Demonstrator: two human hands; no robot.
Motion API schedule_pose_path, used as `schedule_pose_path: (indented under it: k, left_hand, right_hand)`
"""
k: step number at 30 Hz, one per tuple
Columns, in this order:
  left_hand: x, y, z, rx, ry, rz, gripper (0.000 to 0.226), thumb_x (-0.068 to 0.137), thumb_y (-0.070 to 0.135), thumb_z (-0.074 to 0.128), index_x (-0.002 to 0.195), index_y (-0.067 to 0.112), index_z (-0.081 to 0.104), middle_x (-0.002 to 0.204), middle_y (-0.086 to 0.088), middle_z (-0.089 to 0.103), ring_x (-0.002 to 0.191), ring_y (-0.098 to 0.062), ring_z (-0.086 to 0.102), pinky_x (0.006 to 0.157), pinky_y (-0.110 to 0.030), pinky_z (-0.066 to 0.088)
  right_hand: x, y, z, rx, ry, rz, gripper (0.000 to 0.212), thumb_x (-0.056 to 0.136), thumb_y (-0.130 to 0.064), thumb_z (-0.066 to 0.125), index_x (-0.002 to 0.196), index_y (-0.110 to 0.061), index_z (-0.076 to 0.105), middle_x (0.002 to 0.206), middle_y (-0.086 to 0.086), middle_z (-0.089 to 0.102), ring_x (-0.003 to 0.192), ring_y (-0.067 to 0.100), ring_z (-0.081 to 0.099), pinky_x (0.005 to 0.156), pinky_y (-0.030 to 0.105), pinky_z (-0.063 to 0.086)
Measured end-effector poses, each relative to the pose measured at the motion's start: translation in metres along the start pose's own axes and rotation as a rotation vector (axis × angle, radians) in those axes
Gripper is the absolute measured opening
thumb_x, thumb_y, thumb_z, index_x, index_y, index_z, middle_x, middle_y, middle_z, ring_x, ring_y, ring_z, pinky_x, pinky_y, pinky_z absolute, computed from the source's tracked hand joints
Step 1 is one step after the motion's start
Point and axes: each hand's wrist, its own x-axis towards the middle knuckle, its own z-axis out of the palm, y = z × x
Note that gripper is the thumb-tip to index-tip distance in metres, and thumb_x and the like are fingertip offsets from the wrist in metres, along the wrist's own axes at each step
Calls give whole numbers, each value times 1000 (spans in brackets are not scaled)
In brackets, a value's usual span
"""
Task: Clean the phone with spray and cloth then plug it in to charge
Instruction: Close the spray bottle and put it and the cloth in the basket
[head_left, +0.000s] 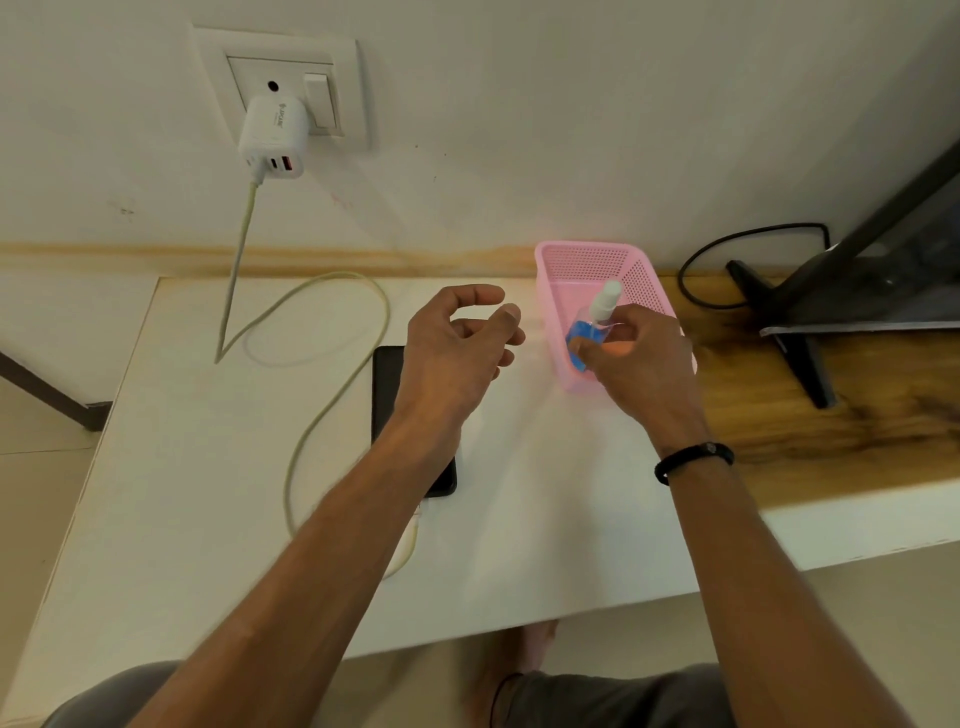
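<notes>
Trouble could come at the pink basket (571, 260): right hand (639, 364) grips the spray bottle (592, 332) inside it, and lifting may drag it along. Left hand (457, 348) hovers slack, holding nothing, above the phone (387, 384) on the worktop (182, 467), cable (311, 431) beside.
</notes>
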Motion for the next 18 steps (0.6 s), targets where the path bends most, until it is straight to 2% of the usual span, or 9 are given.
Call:
schedule_pose_path:
  k: [4, 9, 12, 15, 18]
  left_hand:
    - [1, 0, -1, 9, 11, 0, 22, 94, 27, 73, 115, 23, 69, 82, 2, 79, 65, -9, 67, 76, -28, 58]
    - [-1, 0, -2, 31, 9, 3, 21, 94, 27, 72, 114, 23, 69, 82, 2, 79, 66, -8, 67, 75, -28, 58]
    - [-1, 1, -2, 32, 17, -5, 20, 94, 26, 72, 113, 22, 69, 82, 2, 79, 65, -9, 67, 76, -29, 58]
    - [-2, 5, -8, 10, 34, -6, 16, 95, 24, 71, 111, 22, 71, 81, 1, 79, 63, -7, 67, 75, -29, 61]
    - [-3, 11, -19, 63, 61, 43, 17, 94, 27, 72, 111, 25, 71, 84, 2, 80, 62, -4, 68, 77, -30, 61]
  right_hand:
    - [1, 1, -1, 0, 13, 7, 47, 87, -36, 82, 125, -12, 68, 120, 5, 73, 94, 14, 60, 87, 36, 52]
    - [3, 4, -2, -19, -31, 20, 47, 88, -36, 81, 127, -13, 66, 122, 3, 71, 95, 14, 58, 76, 22, 46]
    - [2, 4, -2, 0, -45, 29, 54, 87, -35, 82, 133, -15, 62, 121, 1, 70, 95, 14, 60, 78, 26, 48]
    - [-5, 2, -4, 67, -37, 61, 69, 86, -37, 83, 146, -20, 52, 113, -5, 66, 100, 13, 62, 83, 32, 53]
    - [-14, -2, -13, 202, 80, 116, 69, 84, -41, 82, 143, -22, 53, 110, -6, 70, 103, 13, 66, 88, 34, 56]
